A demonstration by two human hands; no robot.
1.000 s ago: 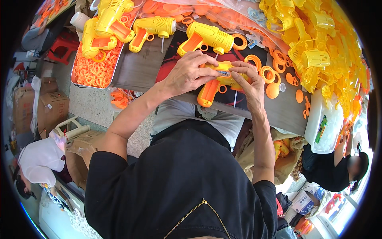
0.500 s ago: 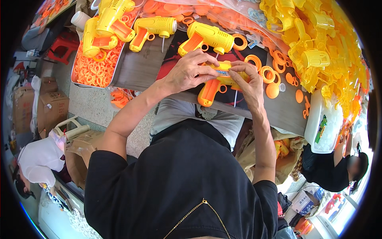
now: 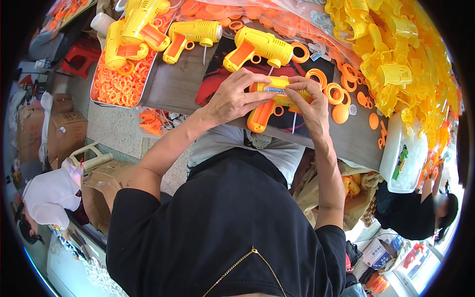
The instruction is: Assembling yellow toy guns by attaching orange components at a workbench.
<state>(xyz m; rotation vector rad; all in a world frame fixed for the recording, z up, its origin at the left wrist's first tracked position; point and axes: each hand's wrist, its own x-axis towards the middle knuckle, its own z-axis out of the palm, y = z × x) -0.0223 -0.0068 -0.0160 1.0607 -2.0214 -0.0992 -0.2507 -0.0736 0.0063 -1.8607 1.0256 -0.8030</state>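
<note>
A yellow toy gun with an orange handle (image 3: 261, 117) lies on its side near the table's front edge, with a white rod sticking out below it. My left hand (image 3: 232, 98) has its thumb and fingers around the gun's rear end. A small blue printed sticker (image 3: 275, 90) shows on the yellow body between my two hands. My right hand (image 3: 312, 101) grips the front part, its thumb and forefinger pinched at the sticker's right end. The palm hides much of the barrel. Just beyond my hands sits another yellow toy gun (image 3: 264, 44).
More yellow toy guns (image 3: 195, 33) stand at the back left, some over a tray (image 3: 143, 94) of orange rings. Orange rings (image 3: 334, 92) and discs lie to the right. A heap of yellow shells (image 3: 391, 44) rises at far right, above a white bin (image 3: 388, 163). Two people work nearby.
My left fingers have drawn back a little from the sticker, so more of it shows. My right hand keeps its pinch. The toy gun has stayed in about the same place.
</note>
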